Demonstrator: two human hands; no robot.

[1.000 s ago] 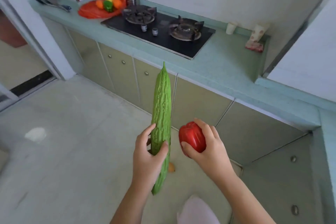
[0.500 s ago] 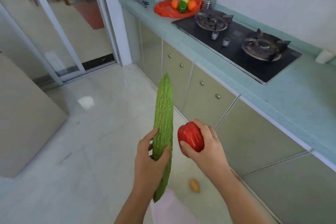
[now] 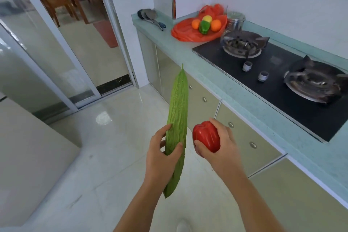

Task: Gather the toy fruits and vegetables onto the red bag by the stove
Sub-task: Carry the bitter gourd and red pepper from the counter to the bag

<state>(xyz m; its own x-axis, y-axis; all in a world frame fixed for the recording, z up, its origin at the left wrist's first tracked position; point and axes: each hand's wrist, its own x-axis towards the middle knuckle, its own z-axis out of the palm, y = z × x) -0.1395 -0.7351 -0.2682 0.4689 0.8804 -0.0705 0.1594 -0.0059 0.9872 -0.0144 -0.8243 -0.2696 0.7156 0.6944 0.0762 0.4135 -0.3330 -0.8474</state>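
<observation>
My left hand grips a long green bitter gourd near its lower part, holding it upright over the floor. My right hand holds a red bell pepper beside it. Far ahead on the teal counter lies the red bag, just left of the black stove. On the bag sit two oranges, a yellow lemon and a green pepper.
The teal counter runs along my right above beige cabinet doors. A steel pot stands behind the bag, dark utensils lie at the counter's far end. A glass sliding door is on the left and a beige box at near left.
I have moved and turned along the counter toward the bag, which now looks nearer and more central. Both hands keep the same hold on gourd and pepper. The small item on the floor left view.
</observation>
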